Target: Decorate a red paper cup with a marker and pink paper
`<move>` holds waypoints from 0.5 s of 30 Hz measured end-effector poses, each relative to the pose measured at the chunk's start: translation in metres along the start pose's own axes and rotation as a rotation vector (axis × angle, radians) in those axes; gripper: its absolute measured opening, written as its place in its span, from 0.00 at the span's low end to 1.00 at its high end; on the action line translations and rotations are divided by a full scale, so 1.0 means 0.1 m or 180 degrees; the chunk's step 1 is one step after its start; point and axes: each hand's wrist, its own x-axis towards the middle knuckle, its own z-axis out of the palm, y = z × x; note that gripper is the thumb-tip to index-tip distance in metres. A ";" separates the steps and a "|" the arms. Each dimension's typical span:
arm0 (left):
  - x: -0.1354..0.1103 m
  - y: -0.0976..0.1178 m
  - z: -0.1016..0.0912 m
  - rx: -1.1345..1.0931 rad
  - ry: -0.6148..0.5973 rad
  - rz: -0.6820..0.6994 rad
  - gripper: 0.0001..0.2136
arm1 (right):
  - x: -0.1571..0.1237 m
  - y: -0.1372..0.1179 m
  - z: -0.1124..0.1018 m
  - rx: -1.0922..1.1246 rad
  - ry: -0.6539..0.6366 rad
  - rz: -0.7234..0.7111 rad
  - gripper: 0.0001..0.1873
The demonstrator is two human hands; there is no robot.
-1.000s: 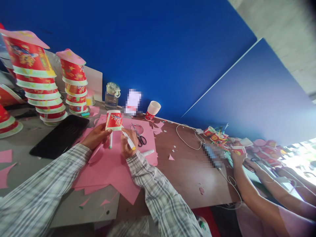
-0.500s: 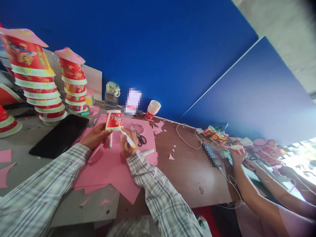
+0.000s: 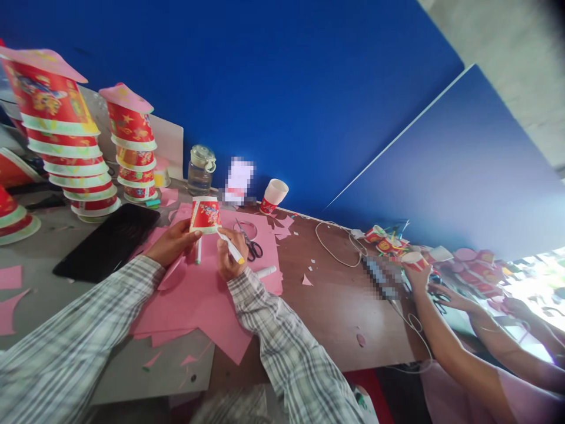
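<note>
A red printed paper cup [image 3: 205, 214], upside down with its white rim lowest, is held by my left hand [image 3: 175, 241] at its left side. My right hand [image 3: 232, 253] grips a white marker pen [image 3: 230, 245] with a yellow end. The pen's tip touches or nearly touches the rim at the cup's lower right. Beneath both hands lie pink paper sheets [image 3: 198, 306]. A white marker with a green end [image 3: 198, 250] lies between my hands, and another white marker [image 3: 265, 271] is right of my wrist. Dark-handled scissors [image 3: 252, 247] rest just beyond my right hand.
Tall cup stacks [image 3: 83, 153] with pink tops stand at the left, behind a black tablet [image 3: 108, 241]. A glass jar [image 3: 200, 171] and nested paper cups [image 3: 273, 196] are at the back. On the right, another person's hand [image 3: 417, 275] holds a cup near a power strip [image 3: 380, 278].
My hands, cup and marker stay almost in place. At the right, the other person's cup has moved left and up, and their second hand has opened out near some scissors.
</note>
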 end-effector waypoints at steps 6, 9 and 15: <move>0.00 0.02 0.01 -0.0001 -0.0009 0.0028 0.23 | 0.00 0.01 0.01 -0.0005 0.0005 0.0034 0.15; -0.01 0.04 0.02 -0.0064 -0.0002 0.0025 0.23 | 0.00 0.02 0.00 -0.0081 -0.0028 -0.0002 0.15; 0.00 -0.01 0.00 -0.0094 0.0011 -0.0017 0.24 | 0.01 0.06 0.00 -0.0093 0.0022 -0.0056 0.15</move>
